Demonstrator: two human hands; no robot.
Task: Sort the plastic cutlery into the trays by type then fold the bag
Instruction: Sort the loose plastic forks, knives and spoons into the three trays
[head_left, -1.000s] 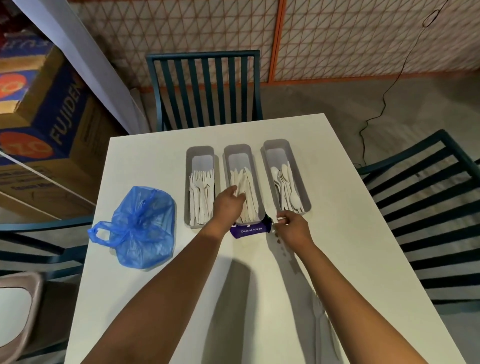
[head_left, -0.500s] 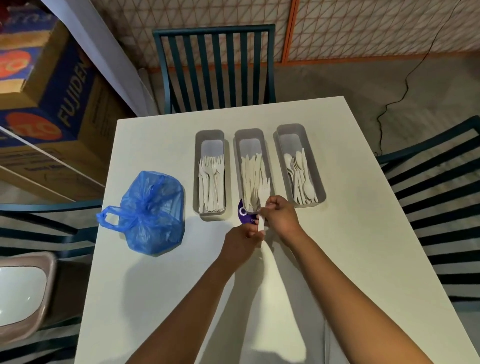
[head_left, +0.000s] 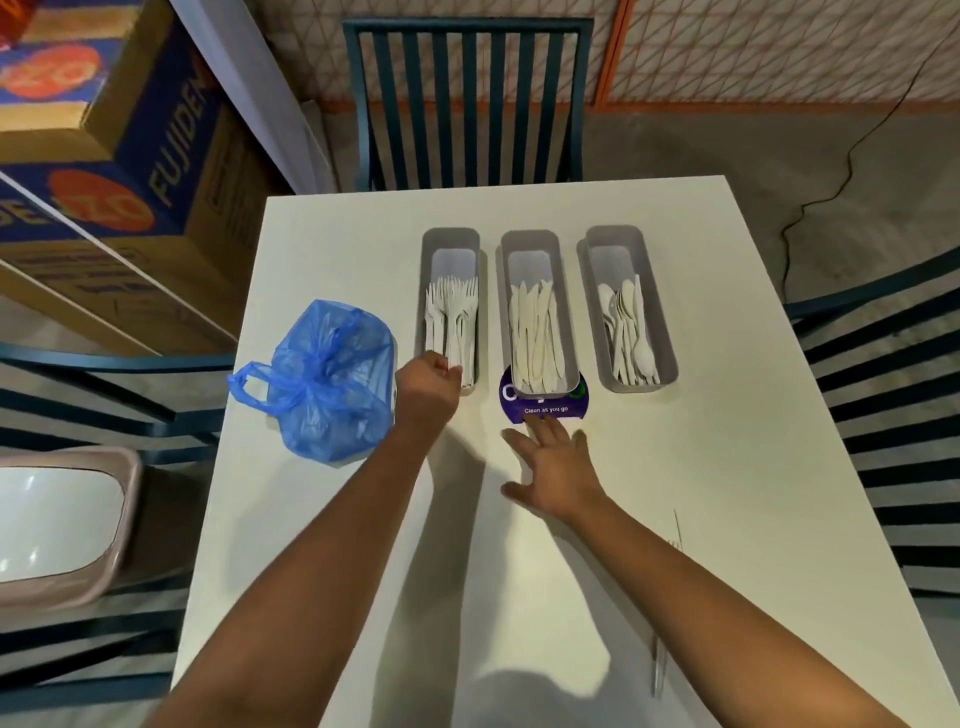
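Note:
Three grey trays stand side by side on the white table (head_left: 727, 415). The left tray (head_left: 451, 240) holds forks, the middle tray (head_left: 530, 240) knives, the right tray (head_left: 614, 235) spoons. My left hand (head_left: 428, 387) is curled at the near end of the left tray and pinches the handle of a white fork (head_left: 456, 368) that lies in among the others. My right hand (head_left: 556, 470) lies flat on the table with fingers spread, its fingertips just short of a purple sticker (head_left: 550, 409) under the middle tray. A crumpled blue plastic bag (head_left: 332, 379) sits left of the trays.
Dark green slatted chairs stand at the far side (head_left: 467, 98), the right (head_left: 893, 415) and the left (head_left: 104, 384) of the table. A large cardboard box (head_left: 119, 171) is stacked at the left. A beige bin (head_left: 57, 525) sits at the lower left.
The fork passed from my right hand to my left, which carried it left to the fork tray. My right hand opened and dropped back onto the table.

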